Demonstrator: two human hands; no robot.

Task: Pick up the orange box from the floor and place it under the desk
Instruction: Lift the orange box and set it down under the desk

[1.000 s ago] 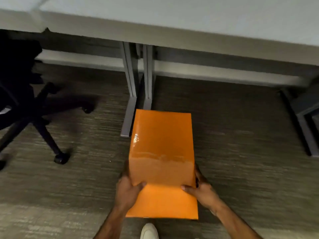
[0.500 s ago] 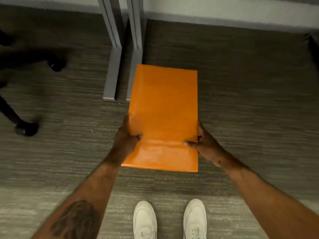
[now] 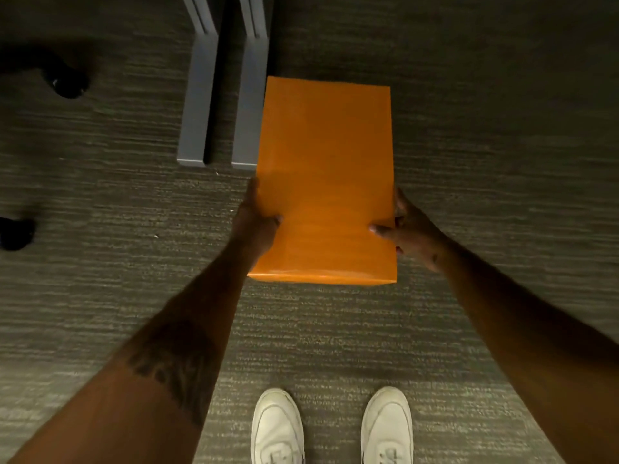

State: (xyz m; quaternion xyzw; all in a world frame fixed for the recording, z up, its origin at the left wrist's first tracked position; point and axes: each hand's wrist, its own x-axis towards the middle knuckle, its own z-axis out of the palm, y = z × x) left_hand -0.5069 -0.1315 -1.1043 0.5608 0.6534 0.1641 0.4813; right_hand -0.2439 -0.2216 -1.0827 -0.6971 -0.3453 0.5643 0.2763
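The orange box (image 3: 325,175) is a long glossy carton, lying lengthwise away from me low over the grey carpet; I cannot tell whether it touches the floor. My left hand (image 3: 256,226) grips its left side, thumb on top. On the opposite side my right hand (image 3: 407,232) grips it the same way. The box's far left edge lies right beside the grey desk feet (image 3: 249,105). The desk top is out of view.
Two parallel grey desk feet (image 3: 196,105) run away from me at upper centre. Black chair casters (image 3: 67,83) sit at the left edge. My white shoes (image 3: 278,426) stand on the carpet (image 3: 485,112) below the box.
The view has tilted down, so the desk top has left the frame. The box, held in both hands, has sunk lower and moved forward beside the desk feet. My arms are stretched further out.
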